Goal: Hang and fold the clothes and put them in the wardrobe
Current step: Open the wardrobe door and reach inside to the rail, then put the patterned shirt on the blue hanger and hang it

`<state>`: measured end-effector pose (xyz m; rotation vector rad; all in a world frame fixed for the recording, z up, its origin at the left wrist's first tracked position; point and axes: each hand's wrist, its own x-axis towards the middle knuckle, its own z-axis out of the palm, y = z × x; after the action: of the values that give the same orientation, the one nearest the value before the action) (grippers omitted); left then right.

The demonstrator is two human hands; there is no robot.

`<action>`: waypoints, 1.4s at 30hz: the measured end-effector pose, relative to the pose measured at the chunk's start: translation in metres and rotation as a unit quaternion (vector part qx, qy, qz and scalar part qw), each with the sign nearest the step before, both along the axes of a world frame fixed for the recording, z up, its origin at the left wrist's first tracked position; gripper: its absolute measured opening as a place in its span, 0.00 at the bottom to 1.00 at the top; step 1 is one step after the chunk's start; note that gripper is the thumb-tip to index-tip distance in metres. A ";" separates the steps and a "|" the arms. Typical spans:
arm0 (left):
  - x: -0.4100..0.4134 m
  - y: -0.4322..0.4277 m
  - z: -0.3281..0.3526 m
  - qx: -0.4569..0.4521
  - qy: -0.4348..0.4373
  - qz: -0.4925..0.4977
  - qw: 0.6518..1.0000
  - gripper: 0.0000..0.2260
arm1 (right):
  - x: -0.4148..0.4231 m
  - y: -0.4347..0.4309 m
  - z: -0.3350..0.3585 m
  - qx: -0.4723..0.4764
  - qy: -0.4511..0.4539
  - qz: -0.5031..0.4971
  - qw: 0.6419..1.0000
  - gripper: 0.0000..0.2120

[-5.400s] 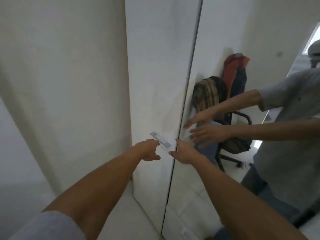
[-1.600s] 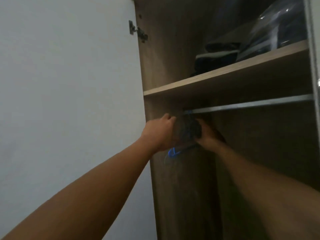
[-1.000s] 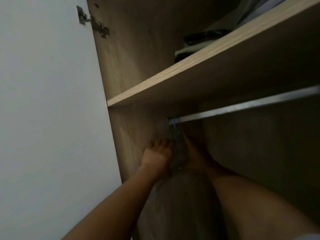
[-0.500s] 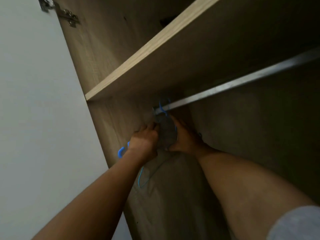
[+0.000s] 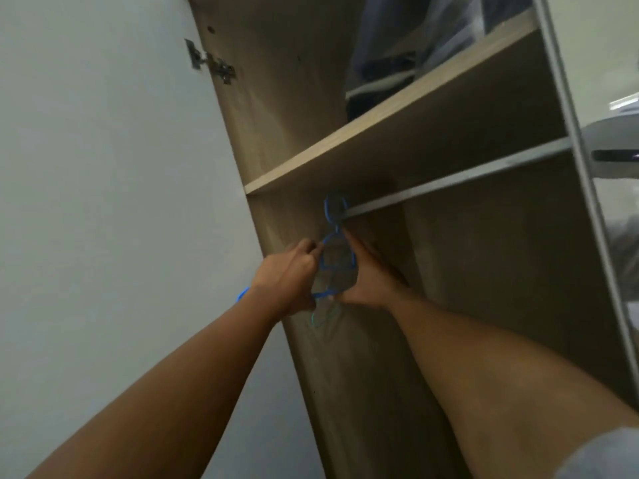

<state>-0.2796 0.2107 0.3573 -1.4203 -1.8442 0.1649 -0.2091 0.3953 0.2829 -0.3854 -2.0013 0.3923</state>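
Note:
A blue wire hanger (image 5: 334,233) hangs by its hook on the far left end of the metal rail (image 5: 460,179) inside the open wardrobe. A dark garment (image 5: 333,271) sits on it, mostly hidden between my hands. My left hand (image 5: 288,273) grips the hanger's left side with curled fingers. My right hand (image 5: 366,274) holds the right side of the hanger and the cloth. Another blue loop (image 5: 242,295) sticks out behind my left wrist.
A wooden shelf (image 5: 397,115) above the rail carries folded dark clothes (image 5: 380,77) and a clear plastic bag. The white wardrobe door (image 5: 114,167) stands open on the left, with its hinge (image 5: 211,63). A mirrored door edge (image 5: 584,167) runs down the right.
The wardrobe doors were shut, then opened. Both hands brought the hanger with the garment up to the rail; its hook now sits over the rail's left end. The camera has tilted back.

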 end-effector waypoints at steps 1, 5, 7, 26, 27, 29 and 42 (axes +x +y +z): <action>0.003 -0.017 -0.002 0.002 -0.003 0.009 1.000 0.45 | 0.003 -0.017 -0.002 0.010 -0.005 0.010 1.000 0.65; 0.024 -0.100 -0.013 0.009 -0.016 0.044 0.999 0.44 | 0.014 -0.096 -0.010 0.037 -0.044 0.022 0.998 0.64; 0.032 -0.146 -0.017 0.014 -0.026 0.065 0.997 0.44 | 0.018 -0.141 -0.012 0.058 -0.064 0.035 0.996 0.64; 0.137 -0.597 -0.048 0.122 -0.061 0.326 0.936 0.42 | 0.035 -0.561 -0.001 0.254 -0.093 0.226 0.936 0.59; 0.141 -0.613 -0.052 0.124 -0.060 0.341 0.930 0.42 | 0.033 -0.578 -0.005 0.255 -0.088 0.241 0.932 0.58; 0.147 -0.643 -0.062 0.129 -0.061 0.372 0.917 0.42 | 0.027 -0.611 -0.014 0.258 -0.084 0.268 0.924 0.58; 0.166 -0.762 -0.165 0.185 -0.144 0.506 0.830 0.41 | -0.015 -0.759 -0.108 0.303 -0.119 0.414 0.850 0.58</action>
<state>-0.1138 -0.5518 0.1921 -0.0888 -2.5448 0.1025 -0.2238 -0.3636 0.1753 0.9012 -2.3247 0.2064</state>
